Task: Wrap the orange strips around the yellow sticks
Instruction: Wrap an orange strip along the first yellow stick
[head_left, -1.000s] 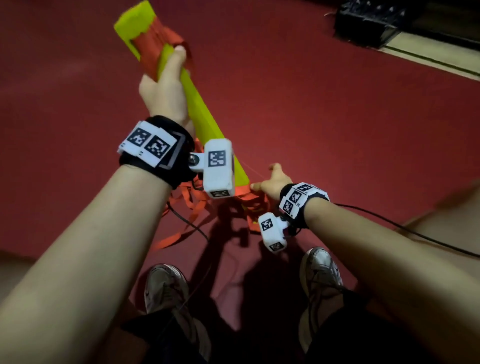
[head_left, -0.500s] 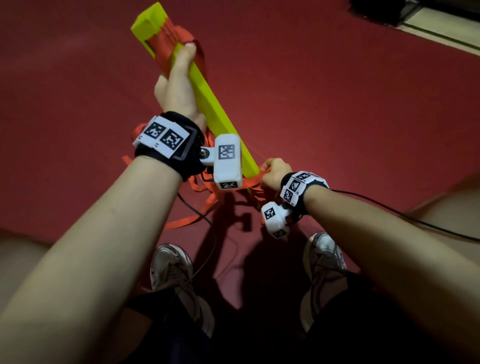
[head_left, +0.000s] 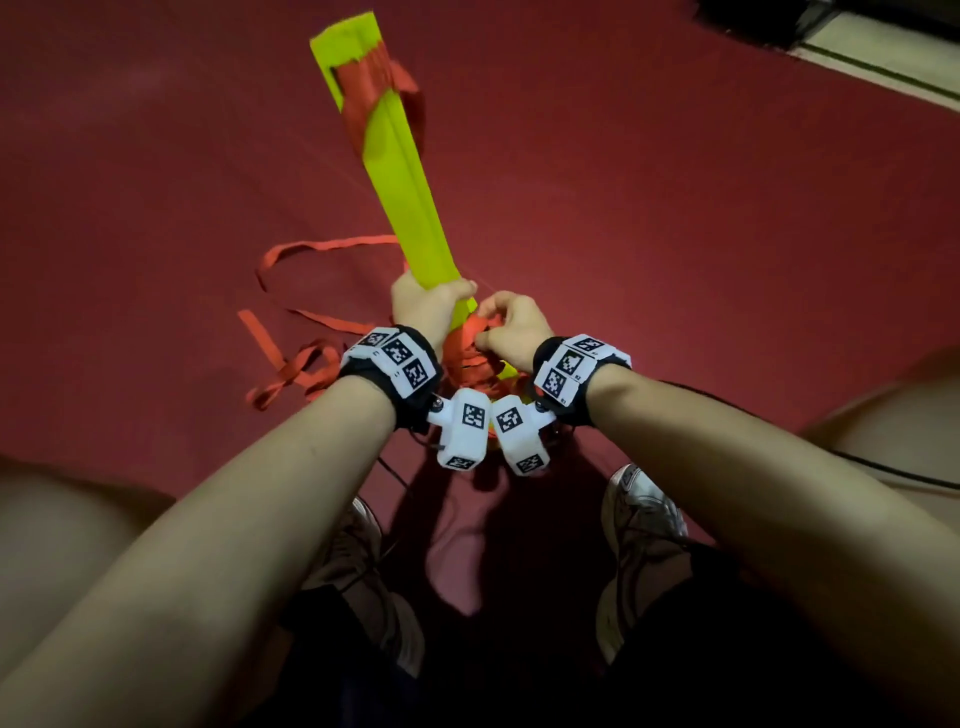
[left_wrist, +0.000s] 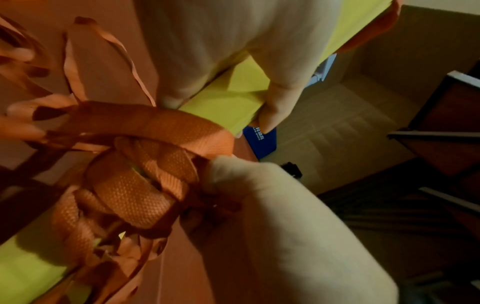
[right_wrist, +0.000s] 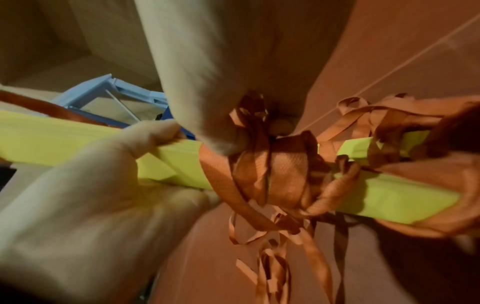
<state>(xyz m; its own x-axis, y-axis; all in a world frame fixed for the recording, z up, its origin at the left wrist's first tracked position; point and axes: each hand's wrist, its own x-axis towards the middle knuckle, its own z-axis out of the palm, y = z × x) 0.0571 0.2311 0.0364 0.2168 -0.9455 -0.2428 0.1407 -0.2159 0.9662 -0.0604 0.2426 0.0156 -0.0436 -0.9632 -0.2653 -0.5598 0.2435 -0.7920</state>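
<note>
Red floor (head_left: 675, 260) below. Left hand (head_left: 423, 306) grips yellow stick (head_left: 410, 208) above near-end wrap; right hand (head_left: 511, 327) pinches orange strip (head_left: 462, 358) there. Mid-wrap; next: pull taut, another turn.

Red carpet floor (head_left: 675, 260) carries everything. Loose orange strips (head_left: 291, 358) lie on it left of centre, curling and crossing one another. Two grey shoes (head_left: 641, 514) stand on it near, with thin black cables (head_left: 883, 465) trailing beside them. Far right, a pale floor edge (head_left: 893, 52) borders the carpet.
</note>
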